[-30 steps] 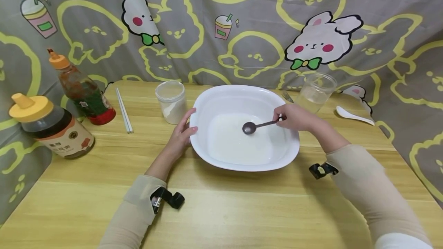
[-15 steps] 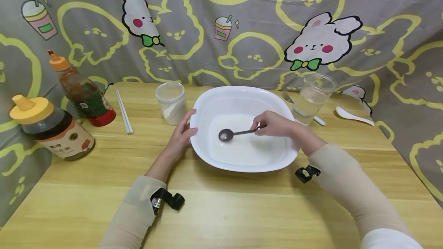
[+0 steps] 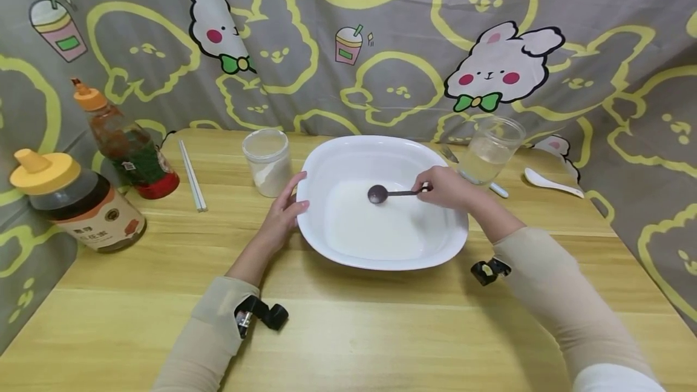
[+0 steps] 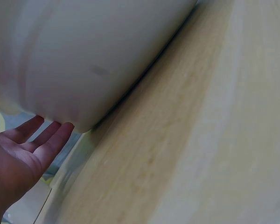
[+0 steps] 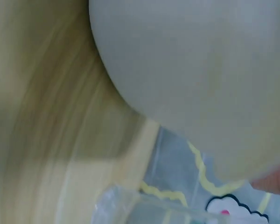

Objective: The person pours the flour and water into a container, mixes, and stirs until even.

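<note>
Spoon inside basin, over or in milky liquid. Hands: right pinches handle; left loosely grips rim. Probably best: slow, low strokes, rim steadied.

The left hand touches the white basin on the wooden table.

White basin, seemingly milky liquid, dark spoon within
</note>
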Demonstrator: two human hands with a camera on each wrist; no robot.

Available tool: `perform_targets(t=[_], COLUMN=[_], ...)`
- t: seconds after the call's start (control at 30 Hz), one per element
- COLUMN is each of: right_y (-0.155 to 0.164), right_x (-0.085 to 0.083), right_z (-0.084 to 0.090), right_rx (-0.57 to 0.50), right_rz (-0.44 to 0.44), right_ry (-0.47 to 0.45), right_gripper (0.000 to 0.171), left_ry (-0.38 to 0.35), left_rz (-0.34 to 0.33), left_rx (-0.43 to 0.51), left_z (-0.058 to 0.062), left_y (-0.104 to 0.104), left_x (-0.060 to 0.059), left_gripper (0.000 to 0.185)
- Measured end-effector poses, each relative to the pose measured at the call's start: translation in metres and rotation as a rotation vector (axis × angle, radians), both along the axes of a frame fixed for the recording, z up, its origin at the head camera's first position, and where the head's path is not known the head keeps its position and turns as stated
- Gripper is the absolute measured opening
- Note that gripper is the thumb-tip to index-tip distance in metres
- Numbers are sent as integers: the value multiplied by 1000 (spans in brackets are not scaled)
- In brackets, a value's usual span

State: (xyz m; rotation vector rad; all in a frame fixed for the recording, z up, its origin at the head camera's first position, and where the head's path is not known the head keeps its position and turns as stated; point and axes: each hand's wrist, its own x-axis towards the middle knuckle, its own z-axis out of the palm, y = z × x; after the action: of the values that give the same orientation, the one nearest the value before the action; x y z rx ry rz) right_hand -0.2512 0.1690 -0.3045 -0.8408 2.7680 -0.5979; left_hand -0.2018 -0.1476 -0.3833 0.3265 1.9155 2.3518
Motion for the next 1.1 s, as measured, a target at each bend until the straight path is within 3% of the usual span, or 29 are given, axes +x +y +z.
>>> perform_targets(t=[0.23, 0.33, 0.5, 0.6, 0.77, 0.97, 1.1], right_y=[-17, -14, 6, 20, 33, 19, -2], right_x=[1, 10, 26, 32, 30, 4, -13], right_z=[-15, -13, 5, 19, 34, 27, 13], right_rx=[-172, -148, -42, 19, 130, 192, 130], right_rz=[126, 171, 206, 184, 87, -73, -103], right_ry=[-201, -246, -234, -212, -90, 3, 30], right_gripper=[13, 12, 12, 13, 15, 12, 10], left_ry=[-6, 0, 9, 14, 15, 13, 0], left_rz=[-7, -13, -18, -23, -26, -15, -2], left_rx=[1, 4, -1, -3, -6, -9, -19], left_z=[-2, -1, 0, 0, 2, 1, 0], left_y=[2, 3, 3, 3, 3, -1, -2], left_x=[0, 0, -1, -2, -2, -2, -1], left_gripper=[60, 60, 60, 60, 61, 61, 60])
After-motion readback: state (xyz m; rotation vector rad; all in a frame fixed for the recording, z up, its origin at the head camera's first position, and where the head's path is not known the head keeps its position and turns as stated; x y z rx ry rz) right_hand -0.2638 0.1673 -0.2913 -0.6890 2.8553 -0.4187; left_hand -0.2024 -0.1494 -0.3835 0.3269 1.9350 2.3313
